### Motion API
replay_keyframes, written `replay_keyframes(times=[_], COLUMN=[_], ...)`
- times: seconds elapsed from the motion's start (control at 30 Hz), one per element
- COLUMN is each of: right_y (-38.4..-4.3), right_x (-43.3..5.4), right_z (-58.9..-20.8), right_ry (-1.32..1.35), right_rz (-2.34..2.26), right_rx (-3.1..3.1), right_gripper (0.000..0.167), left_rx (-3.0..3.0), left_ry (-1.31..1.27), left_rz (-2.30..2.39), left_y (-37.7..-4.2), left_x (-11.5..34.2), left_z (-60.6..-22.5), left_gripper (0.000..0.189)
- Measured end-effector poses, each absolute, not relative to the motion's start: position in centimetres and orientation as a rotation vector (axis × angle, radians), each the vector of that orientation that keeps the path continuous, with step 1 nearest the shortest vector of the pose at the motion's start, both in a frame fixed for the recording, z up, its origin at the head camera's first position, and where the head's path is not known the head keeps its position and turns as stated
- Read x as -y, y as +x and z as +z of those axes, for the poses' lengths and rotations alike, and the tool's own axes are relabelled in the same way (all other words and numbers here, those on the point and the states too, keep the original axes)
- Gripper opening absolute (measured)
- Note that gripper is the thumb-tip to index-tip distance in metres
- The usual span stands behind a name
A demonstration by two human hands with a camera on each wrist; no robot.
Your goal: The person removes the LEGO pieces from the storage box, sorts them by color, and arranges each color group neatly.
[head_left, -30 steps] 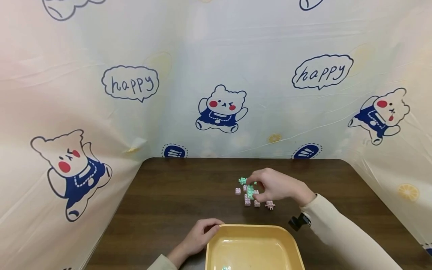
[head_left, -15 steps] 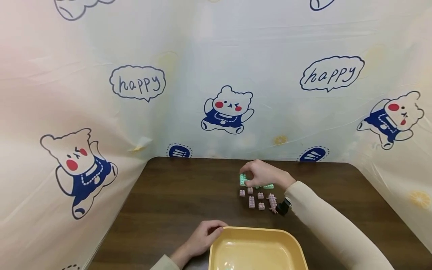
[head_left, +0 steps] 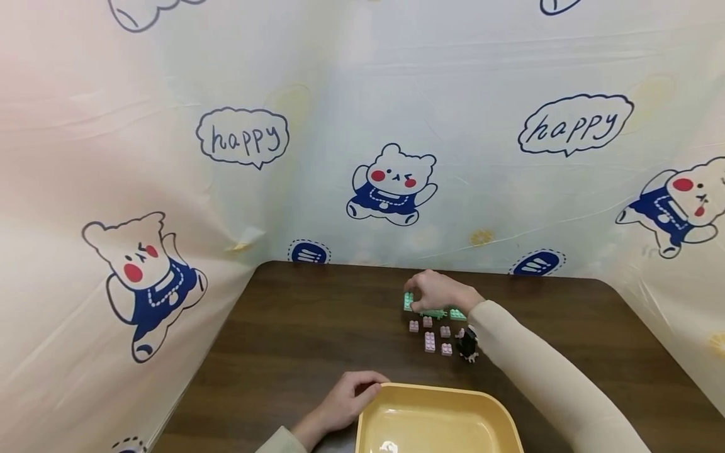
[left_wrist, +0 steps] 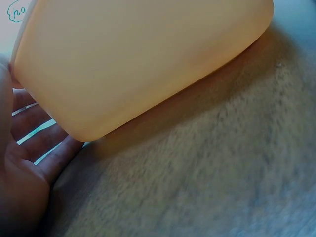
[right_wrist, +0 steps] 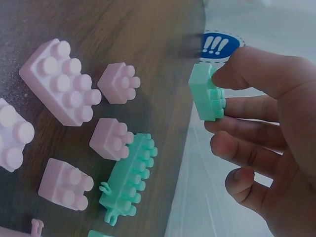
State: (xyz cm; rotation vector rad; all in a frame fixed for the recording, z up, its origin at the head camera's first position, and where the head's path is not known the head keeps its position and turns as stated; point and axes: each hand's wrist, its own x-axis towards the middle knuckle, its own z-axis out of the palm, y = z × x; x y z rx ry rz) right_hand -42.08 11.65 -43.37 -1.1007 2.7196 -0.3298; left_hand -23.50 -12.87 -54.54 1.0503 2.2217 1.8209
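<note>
well, "happy" cloth [head_left: 362, 113] behind pinched green brick [right_wrist: 203, 93]

I can read "happy" twice on the printed cloth [head_left: 340, 75], once in the left speech bubble [head_left: 242, 137] and again in the right speech bubble [head_left: 576, 124]. Lower down, a left blue oval [head_left: 309, 253] and a right blue oval [head_left: 537, 262] bear white "!!!". From the left wrist, a cropped bubble [left_wrist: 18, 12] shows what looks like "ha".

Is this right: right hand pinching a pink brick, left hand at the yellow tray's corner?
Not quite: the right hand pinches a green brick, as the right wrist view shows. Left hand at the yellow tray's corner holds.
</note>
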Motion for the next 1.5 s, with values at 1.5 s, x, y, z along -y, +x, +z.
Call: replay_keyframes(times=[1.5], right_y=[-43.8], right_x=[-10.2], right_z=[-47.1], right_ry=[-0.865], right_rz=[-0.207], right_rx=[-2.684], right_gripper=[0.042], left_rx=[-2.24], left_ry=[1.052], left_rz=[1.817], left_y=[-23.5], left_x=[13.0], left_z=[-54.9], left_gripper=[0.021])
